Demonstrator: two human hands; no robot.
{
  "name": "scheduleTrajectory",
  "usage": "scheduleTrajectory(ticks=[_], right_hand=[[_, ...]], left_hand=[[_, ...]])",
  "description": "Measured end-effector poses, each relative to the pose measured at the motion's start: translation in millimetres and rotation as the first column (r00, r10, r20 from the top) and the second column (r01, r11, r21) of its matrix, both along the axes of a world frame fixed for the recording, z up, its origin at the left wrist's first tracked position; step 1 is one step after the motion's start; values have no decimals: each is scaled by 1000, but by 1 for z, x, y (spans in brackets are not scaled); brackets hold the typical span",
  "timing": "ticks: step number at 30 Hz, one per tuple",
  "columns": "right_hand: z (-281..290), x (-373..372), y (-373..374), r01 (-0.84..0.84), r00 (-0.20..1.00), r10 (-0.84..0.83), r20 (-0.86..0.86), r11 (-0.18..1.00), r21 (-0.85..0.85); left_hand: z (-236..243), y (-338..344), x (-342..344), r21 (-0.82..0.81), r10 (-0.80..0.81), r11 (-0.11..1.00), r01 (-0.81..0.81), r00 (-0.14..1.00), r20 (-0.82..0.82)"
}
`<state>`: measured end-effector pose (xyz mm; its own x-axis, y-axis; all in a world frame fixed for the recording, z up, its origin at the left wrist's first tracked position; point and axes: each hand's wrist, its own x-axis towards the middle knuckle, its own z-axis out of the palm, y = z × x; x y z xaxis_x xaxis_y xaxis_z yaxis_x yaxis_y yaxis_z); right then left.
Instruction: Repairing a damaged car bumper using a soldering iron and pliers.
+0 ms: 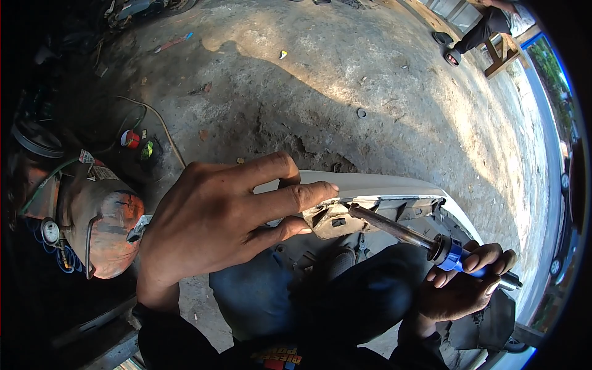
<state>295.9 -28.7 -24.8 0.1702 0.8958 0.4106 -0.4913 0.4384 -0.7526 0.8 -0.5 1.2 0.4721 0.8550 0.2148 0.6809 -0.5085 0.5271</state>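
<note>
Lettered shirt (pixel 282 359), blue tool (pixel 448 252) in right hand (pixel 459 293)

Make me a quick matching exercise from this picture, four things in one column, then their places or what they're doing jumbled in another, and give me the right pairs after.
Column one
1. blue-handled tool
2. left hand
3. rusty orange tank
4. small red container

Column two
A. on the ground, beside a yellow-green item
B. gripped in the right hand
C. at the picture's left, near a round gauge
D. fingertips against the pale panel

Pairs: 1-B, 2-D, 3-C, 4-A
</note>
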Motion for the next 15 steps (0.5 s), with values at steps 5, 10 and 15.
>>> scheduleTrajectory(ticks=[5, 10, 15], right_hand=[[2, 0, -1, -7, 1000, 7, -18, 1000, -29], [2, -2, -1, -15, 1000, 15, -20, 1000, -26], [1, 0, 1, -28, 999, 28, -18, 1000, -1]], left_hand=[[1, 1, 0, 8, -3, 1000, 3, 1000, -3], [0, 0, -1, -5, 1, 1000, -1, 1000, -6], [0, 0, 0, -3, 1, 1000, -1, 1000, -4]])
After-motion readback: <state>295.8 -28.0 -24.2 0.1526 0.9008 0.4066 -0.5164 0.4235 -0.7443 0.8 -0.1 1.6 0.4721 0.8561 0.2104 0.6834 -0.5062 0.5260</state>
